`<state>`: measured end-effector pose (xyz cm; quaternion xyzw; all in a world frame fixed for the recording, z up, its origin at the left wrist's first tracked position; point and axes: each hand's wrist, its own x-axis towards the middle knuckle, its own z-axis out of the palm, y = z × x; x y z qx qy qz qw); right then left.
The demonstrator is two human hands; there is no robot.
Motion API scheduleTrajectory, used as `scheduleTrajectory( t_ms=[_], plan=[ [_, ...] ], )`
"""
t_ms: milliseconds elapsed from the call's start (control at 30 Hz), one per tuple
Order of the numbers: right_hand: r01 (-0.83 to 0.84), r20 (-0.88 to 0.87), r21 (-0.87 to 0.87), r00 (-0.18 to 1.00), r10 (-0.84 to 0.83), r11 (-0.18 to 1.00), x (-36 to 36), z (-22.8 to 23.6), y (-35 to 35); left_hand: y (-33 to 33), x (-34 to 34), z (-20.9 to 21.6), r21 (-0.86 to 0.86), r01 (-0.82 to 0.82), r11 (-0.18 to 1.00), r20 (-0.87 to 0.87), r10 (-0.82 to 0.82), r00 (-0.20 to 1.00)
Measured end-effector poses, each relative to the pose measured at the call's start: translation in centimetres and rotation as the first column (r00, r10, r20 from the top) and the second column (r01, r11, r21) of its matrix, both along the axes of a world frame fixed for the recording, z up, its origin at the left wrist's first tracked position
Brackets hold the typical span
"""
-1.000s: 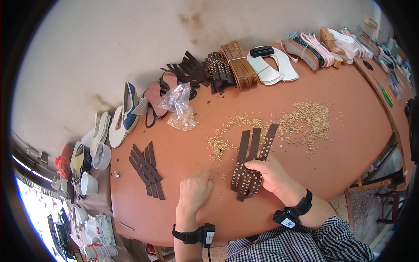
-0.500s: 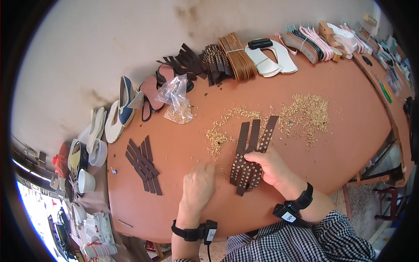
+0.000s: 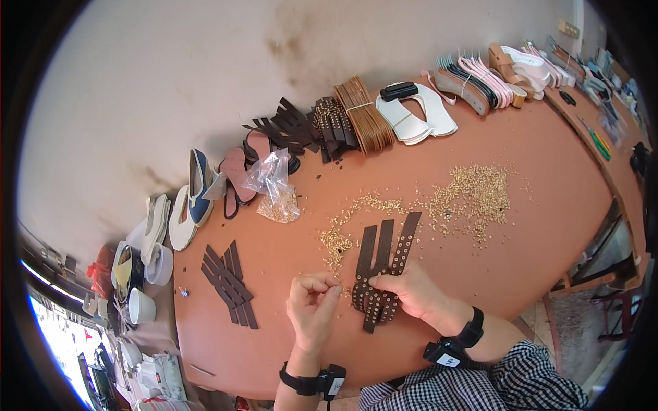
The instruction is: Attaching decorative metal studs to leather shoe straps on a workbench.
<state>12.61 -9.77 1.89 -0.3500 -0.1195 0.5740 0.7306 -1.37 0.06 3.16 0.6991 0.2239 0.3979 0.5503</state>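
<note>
My right hand (image 3: 413,289) grips a dark brown strap piece (image 3: 375,291), its thumb pressed on the front and its other fingers behind. The woven lower part is dotted with metal studs, and three long strips point away from me; studs also run up the rightmost one. Just to its left, my left hand (image 3: 313,306) is closed in a pinch, thumb against forefinger. Whatever lies between those fingertips is too small to name. Small gold-coloured studs (image 3: 336,248) are scattered on the table beyond both hands.
A larger heap of gold studs (image 3: 476,195) lies farther right. Plain woven brown straps (image 3: 229,286) rest at the left. Along the back stand a plastic bag of studs (image 3: 277,198), a brown strip bundle (image 3: 365,113), white sole shapes (image 3: 417,123) and a blue shoe (image 3: 199,188). White cups (image 3: 142,306) stand left.
My left hand has turned from a downward curl near the studs to a pinch with thumb and forefinger showing. My right hand keeps hold of the studded strap piece. The view has tilted slightly.
</note>
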Motion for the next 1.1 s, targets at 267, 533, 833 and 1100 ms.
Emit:
scheduleTrajectory(
  t_ms=[267, 533, 833, 1100],
  plan=[
    [-0.011, 0.150, 0.053, 0.989, 0.003, 0.999, -0.8, -0.1, -0.5, -1.0, 1.8, -1.0, 0.236, 0.056, 0.970, 0.054, -0.070, 0.996],
    [-0.012, 0.186, 0.051, 0.983, 0.003, 0.999, -1.2, 0.2, -0.5, -0.2, 1.8, -1.3, 0.568, 0.046, 0.822, -0.035, -0.032, 0.999],
    [0.008, 0.496, 0.004, 0.868, -0.009, 1.000, -1.4, -0.1, -0.5, -0.3, 1.8, -1.2, 0.466, 0.070, 0.882, -0.113, -0.019, 0.993],
    [-0.027, 0.418, 0.013, 0.908, 0.019, 1.000, -1.2, 0.2, -0.6, -0.7, 1.2, -1.4, -0.114, 0.091, 0.989, -0.031, -0.095, 0.995]
  ],
)
